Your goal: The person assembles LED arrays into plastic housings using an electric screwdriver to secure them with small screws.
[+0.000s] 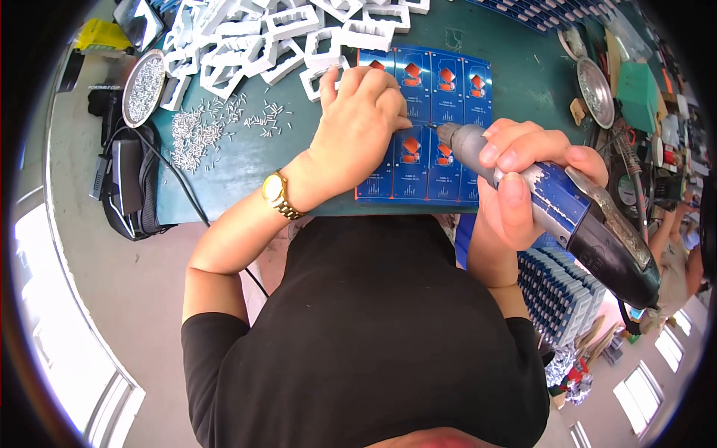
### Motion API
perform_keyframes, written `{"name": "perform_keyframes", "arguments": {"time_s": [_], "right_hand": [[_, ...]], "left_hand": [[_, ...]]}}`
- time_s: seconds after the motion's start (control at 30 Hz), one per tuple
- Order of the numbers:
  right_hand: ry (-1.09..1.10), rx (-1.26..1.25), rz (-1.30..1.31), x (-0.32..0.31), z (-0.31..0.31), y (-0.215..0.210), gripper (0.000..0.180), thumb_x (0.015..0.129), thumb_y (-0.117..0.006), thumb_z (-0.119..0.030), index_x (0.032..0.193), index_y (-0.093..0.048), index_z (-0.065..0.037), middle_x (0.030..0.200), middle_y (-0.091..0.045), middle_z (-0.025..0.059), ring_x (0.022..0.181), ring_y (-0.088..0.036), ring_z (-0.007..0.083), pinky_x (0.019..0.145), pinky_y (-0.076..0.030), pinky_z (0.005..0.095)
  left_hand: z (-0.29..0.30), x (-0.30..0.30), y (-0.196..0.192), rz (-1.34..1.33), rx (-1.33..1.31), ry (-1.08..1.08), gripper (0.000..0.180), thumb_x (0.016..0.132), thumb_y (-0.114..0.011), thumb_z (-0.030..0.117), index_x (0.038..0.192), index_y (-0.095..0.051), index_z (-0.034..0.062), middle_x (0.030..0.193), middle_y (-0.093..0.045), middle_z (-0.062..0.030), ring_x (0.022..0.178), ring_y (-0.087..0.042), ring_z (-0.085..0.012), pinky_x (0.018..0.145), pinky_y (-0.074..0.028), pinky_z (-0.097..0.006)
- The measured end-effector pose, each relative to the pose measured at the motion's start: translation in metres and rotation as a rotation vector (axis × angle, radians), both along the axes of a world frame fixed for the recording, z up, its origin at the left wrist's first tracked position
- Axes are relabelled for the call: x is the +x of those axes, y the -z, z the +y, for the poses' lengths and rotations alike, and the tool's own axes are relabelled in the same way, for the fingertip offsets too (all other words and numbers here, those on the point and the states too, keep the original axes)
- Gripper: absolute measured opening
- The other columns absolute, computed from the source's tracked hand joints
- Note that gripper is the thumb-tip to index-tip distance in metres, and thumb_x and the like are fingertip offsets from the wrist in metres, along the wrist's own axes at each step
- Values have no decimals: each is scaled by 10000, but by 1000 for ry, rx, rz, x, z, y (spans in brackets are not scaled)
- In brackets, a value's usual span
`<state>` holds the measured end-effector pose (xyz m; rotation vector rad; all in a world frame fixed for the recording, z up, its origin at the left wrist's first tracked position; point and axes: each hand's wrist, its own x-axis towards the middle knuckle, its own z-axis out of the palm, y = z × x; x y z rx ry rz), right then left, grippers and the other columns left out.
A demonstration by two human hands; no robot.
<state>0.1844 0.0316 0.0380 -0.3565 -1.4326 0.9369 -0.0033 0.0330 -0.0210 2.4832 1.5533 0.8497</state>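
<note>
The right hand (523,175) is gripping a grey-and-black electric screwdriver (556,205), fingers wrapped tight, tip touching the near row of the flat blue grid of small blue panels (448,112). The left hand (358,123) is pressing that grid, fingers curled. Farther left, small silver screws (198,131) and white plastic frames (254,41) are lying on the green table (246,164).

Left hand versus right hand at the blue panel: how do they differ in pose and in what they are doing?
The left hand lies curled, knuckles up, pressing on the blue panel of cards; the right hand is wrapped around a powered screwdriver, off the panel's right edge. The left wrist wears a gold watch; the right wrist is bare. Both are bare hands meeting near the screwdriver tip.
</note>
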Motion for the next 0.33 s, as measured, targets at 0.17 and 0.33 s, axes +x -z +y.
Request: {"name": "perform_keyframes", "arguments": {"time_s": [0.17, 0.33], "right_hand": [[1, 16, 5, -1, -1, 0, 528, 797, -627, 53, 1222, -362, -115, 852, -585, 108, 742, -583, 214, 723, -511, 386], [17, 39, 7, 1, -1, 1, 535, 799, -632, 43, 1233, -362, -116, 858, -588, 116, 744, -588, 220, 734, -518, 397]], "left_hand": [[2, 1, -1, -14, -34, -5, 152, 780, -683, 167, 873, -597, 82, 1019, -524, -54, 1027, -479, -284, 957, -313, -599], [4, -3, 3, -75, -99, 38, 152, 806, -666, 167, 909, -597, 80, 1047, -517, -89, 1039, -473, -306, 973, -303, -619]]}}
